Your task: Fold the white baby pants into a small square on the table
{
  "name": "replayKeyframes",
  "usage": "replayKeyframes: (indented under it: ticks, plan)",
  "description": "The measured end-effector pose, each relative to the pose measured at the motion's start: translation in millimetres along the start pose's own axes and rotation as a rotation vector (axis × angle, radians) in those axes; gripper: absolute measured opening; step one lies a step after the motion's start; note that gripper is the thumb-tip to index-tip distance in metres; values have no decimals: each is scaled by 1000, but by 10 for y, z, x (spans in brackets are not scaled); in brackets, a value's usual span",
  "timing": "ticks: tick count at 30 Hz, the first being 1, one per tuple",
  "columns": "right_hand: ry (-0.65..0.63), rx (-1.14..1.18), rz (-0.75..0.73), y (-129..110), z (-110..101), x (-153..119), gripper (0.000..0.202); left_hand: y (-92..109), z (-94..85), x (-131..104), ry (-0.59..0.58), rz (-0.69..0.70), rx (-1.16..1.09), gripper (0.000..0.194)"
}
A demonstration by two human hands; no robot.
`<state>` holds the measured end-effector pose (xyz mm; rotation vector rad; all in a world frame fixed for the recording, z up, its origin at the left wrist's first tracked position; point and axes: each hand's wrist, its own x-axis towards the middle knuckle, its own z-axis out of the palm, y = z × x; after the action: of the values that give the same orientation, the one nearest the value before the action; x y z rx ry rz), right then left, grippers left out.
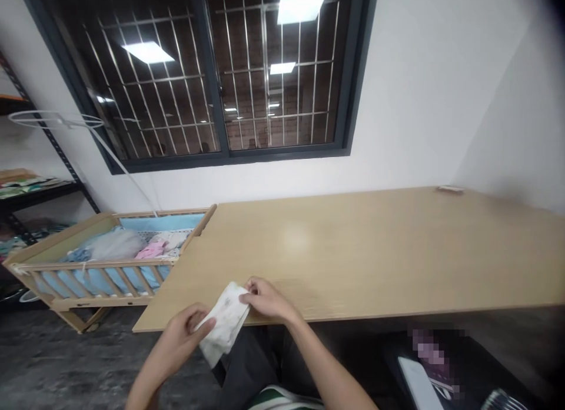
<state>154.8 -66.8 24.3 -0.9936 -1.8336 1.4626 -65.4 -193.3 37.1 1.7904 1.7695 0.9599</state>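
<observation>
A folded white cloth (225, 317) with a faint small print hangs between my hands at the table's front edge. Its layers fan out a little at the lower end, below the tabletop. My left hand (183, 333) pinches the left side, thumb on top and fingers curled behind. At the upper right corner my right hand (263, 298) grips the cloth between thumb and fingers. What kind of cloth item it is, I cannot make out. Under it lies the edge of the wooden table (375, 251).
A wooden crib (88, 286) with blue lining and clothes stands against the table's left end. Shelves (39, 192) with folded cloth are at far left. A small flat object (450, 189) lies at the table's back right. A white phone-like object (419, 383) sits lower right.
</observation>
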Motion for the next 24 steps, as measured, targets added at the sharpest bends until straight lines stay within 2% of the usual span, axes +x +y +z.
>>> replayKeyframes:
  ticks: [3,5,8,11,15,18,21,23,24]
  plan:
    - [-228,507,91,-175,639,-142,33,-322,-557,-577,74,-174,31,50]
    - [-347,766,157,-254,1079,-138,39,-510,-799,-850,125,-210,-44,54]
    - [-464,1015,270,-283,1640,-51,28,-708,-924,-1058,97,-160,-249,68]
    - [-418,1112,397,-254,1963,41,16,-784,-884,-1074,81,-190,-322,62]
    - [-328,1130,406,-249,2031,86,15,-738,-839,-988,129,-262,-330,45]
    - [-283,1036,325,-275,1966,55,18,-635,-814,-887,150,-320,-357,48]
    - [-218,836,183,-306,1866,-16,43,-544,-746,-748,175,-313,-396,56]
    - [-250,631,49,-326,1735,-61,63,-549,-705,-670,205,-299,-400,58]
    - [-297,509,-31,-335,1637,-76,65,-581,-697,-648,238,-301,-383,58]
